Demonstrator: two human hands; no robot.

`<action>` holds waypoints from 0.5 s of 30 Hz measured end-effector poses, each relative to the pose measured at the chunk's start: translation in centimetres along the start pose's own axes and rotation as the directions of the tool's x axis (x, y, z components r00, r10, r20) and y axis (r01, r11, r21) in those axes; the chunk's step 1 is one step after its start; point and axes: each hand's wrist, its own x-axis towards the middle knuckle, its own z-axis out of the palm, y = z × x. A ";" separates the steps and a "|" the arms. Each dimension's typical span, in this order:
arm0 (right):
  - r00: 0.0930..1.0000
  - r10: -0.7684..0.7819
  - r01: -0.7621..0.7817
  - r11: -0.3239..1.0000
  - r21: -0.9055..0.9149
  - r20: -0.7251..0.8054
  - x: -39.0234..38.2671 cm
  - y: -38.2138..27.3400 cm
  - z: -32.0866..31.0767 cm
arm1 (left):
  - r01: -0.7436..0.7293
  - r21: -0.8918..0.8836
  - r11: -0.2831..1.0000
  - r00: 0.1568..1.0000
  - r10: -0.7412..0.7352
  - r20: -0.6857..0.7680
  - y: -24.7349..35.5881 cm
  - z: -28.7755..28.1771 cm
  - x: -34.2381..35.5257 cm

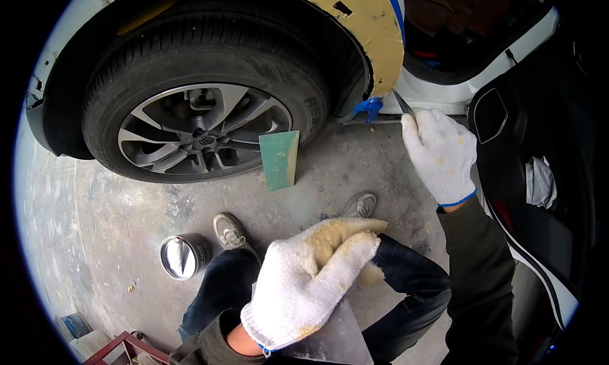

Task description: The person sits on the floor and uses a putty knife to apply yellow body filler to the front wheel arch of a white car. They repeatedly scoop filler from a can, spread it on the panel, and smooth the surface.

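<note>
My right hand [442, 150], in a white knit glove, pinches a thin pointed metal blade [404, 103], a scraper seen nearly edge-on. Its tip is close to the lower end of the fender's beige filler area [380, 54]. Torn blue masking tape [368, 108] hangs just below that filler. My left hand [311, 282], gloved and smeared with beige filler on thumb and fingers, is closed above my lap. A flat grey plate [339, 339] shows beneath it and appears to be held by it; the fingers underneath are hidden.
A wheel [206, 127] fills the arch ahead. Beside its tyre a green sheet [278, 162] with a beige smear stands upright. A metal can [183, 257] is on the floor at left. A red frame [124, 349] sits lower left; the open car door [533, 168] flanks my right arm.
</note>
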 end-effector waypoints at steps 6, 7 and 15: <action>0.994 -0.109 0.110 0.992 -0.068 0.015 0.3 0.7 0.6 | -0.072 0.024 0.997 0.997 0.071 0.016 -0.9 -0.2 0.1; 0.995 -0.099 0.101 0.992 -0.075 0.030 0.3 0.7 0.7 | -0.063 0.002 0.998 0.998 0.063 0.017 -1.0 -0.2 0.1; 0.980 -0.150 0.175 0.963 -0.204 0.135 0.0 1.4 1.3 | -0.034 -0.037 0.999 0.998 0.036 0.042 -0.9 -0.5 0.0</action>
